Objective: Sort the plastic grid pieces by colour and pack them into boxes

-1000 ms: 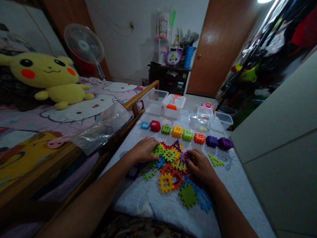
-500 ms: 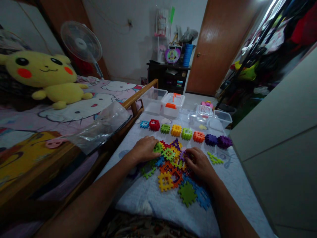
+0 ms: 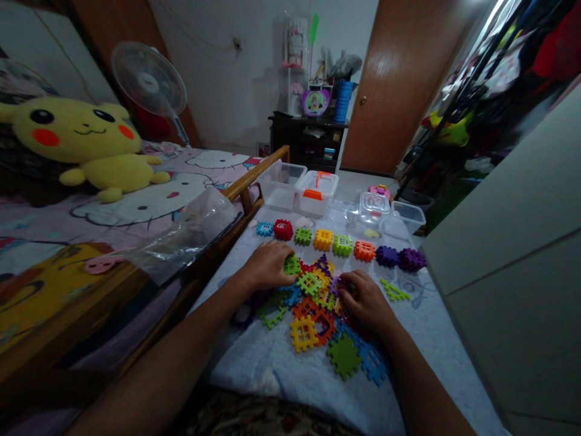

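The left hand (image 3: 271,265) partly hides a green window tile (image 3: 293,264); the right hand (image 3: 365,295) covers some of a purple piece (image 3: 335,286). The left edge crops the Pikachu plush (image 3: 97,144).

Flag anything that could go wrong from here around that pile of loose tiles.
1. The green tile in the left grip is right by the overlapping pile, so moving it might drag neighbours along.
2. The right grip partly hides the purple piece at its fingertips; a slip there could be hard to spot.
3. The row of stacks stands just beyond the pile; an overlong reach might knock it.
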`<state>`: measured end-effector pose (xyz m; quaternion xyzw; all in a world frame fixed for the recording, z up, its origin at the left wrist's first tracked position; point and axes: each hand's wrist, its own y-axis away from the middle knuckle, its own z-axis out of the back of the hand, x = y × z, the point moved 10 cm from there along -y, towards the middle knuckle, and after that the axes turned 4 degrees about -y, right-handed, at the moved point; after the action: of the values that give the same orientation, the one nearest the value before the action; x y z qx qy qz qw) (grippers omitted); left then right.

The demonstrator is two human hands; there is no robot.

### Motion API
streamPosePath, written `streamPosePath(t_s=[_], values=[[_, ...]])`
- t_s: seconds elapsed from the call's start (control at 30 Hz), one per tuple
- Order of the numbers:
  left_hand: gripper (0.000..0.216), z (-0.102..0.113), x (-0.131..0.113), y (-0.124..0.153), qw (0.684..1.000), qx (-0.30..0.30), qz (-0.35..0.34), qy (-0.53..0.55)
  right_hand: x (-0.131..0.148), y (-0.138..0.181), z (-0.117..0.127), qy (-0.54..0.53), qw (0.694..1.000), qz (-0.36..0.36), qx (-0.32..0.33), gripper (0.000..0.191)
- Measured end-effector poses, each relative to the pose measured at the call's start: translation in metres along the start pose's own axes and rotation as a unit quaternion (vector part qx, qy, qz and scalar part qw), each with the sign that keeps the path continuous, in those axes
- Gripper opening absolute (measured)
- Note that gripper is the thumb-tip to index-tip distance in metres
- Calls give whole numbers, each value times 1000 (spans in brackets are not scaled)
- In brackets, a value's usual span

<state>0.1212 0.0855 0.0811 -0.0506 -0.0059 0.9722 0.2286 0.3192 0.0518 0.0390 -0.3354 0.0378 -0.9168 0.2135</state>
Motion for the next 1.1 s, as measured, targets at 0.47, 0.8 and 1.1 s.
streamPosePath(t_s=[0.47,0.8,1.1], values=[[53,-7,14,-122,990,52,-75,-110,1,-1,0,-5,1000,-3,2,21],[45,-30,17,-135,984,87,-86,-130,0,1,0,-6,1000,-2,-2,24],[68,-30,19,-128,990,80,-67,-90,0,0,0,1,1000,-5,3,23]])
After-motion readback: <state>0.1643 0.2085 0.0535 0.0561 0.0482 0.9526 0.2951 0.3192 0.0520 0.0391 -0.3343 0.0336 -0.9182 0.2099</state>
